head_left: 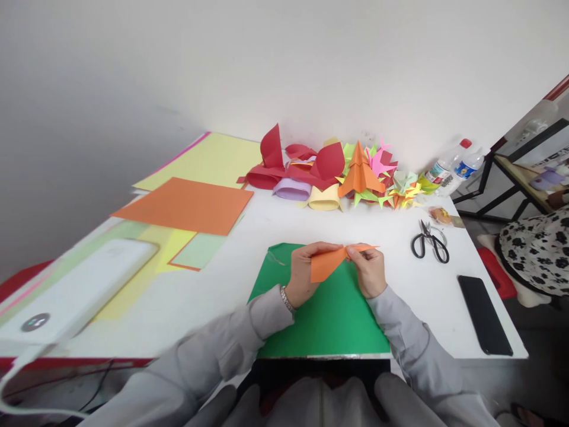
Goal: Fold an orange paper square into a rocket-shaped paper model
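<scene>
A folded piece of orange paper [326, 265] is held up between my two hands, above a green sheet [331, 326] at the table's front edge. My left hand [304, 276] is closed on its wide left part, with the thumb along the top edge. My right hand [368, 270] pinches the paper near its middle, where it narrows, and a thin point sticks out to the right past the fingers. The fingertips of both hands nearly meet. Part of the paper's underside is hidden by the fingers.
Folded paper shapes, among them an orange paper plane [361, 175], line the wall. Scissors [430, 240] and a black phone [484, 314] lie to the right, with plastic bottles [448, 169] behind. Orange sheets [186, 204] and a white power bank [84, 290] with a cable lie left.
</scene>
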A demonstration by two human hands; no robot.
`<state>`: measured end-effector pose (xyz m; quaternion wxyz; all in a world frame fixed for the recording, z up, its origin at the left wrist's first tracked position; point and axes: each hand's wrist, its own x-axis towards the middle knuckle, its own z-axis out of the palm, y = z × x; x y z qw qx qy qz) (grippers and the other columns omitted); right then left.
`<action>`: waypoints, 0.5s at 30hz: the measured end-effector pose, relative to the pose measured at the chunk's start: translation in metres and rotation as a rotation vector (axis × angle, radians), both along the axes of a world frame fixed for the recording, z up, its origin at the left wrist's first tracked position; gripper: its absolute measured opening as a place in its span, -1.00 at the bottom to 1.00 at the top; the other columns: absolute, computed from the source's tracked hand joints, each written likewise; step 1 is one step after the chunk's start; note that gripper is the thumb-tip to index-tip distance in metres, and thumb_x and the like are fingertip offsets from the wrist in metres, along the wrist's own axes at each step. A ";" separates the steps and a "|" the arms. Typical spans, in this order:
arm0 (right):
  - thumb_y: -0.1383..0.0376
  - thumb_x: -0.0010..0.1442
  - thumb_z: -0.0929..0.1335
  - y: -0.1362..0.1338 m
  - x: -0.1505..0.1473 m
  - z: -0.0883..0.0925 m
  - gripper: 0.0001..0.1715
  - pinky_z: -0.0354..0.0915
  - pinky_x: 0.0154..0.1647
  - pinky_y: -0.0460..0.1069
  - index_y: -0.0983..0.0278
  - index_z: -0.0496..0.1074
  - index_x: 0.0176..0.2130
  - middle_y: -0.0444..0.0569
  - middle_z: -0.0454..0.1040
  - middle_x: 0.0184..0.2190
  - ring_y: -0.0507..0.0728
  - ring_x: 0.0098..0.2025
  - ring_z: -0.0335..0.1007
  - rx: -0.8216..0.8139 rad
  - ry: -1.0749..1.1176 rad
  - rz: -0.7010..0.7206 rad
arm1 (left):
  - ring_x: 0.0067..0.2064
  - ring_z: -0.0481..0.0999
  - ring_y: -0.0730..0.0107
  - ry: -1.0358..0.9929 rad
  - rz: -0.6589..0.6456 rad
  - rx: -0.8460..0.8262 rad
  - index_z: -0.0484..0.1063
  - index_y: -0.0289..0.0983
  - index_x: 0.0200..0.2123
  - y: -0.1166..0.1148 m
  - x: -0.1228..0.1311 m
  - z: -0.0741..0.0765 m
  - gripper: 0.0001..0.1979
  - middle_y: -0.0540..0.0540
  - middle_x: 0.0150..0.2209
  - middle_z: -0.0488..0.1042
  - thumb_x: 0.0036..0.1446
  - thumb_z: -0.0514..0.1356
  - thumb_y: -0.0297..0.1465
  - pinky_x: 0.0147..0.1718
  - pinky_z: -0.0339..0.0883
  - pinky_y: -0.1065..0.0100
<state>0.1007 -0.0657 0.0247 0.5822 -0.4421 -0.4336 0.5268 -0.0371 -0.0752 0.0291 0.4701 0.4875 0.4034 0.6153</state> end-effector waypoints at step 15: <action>0.22 -0.14 0.51 0.002 0.002 0.002 -0.85 0.28 -0.41 -0.03 0.23 0.54 -0.49 -0.14 0.49 -0.57 0.04 -0.50 0.33 -0.019 0.034 -0.014 | -0.29 0.57 0.21 0.092 -0.029 0.061 0.58 -0.27 -0.33 -0.001 -0.004 0.000 -0.81 -0.13 -0.32 0.62 -0.03 0.29 -0.31 -0.31 0.44 0.28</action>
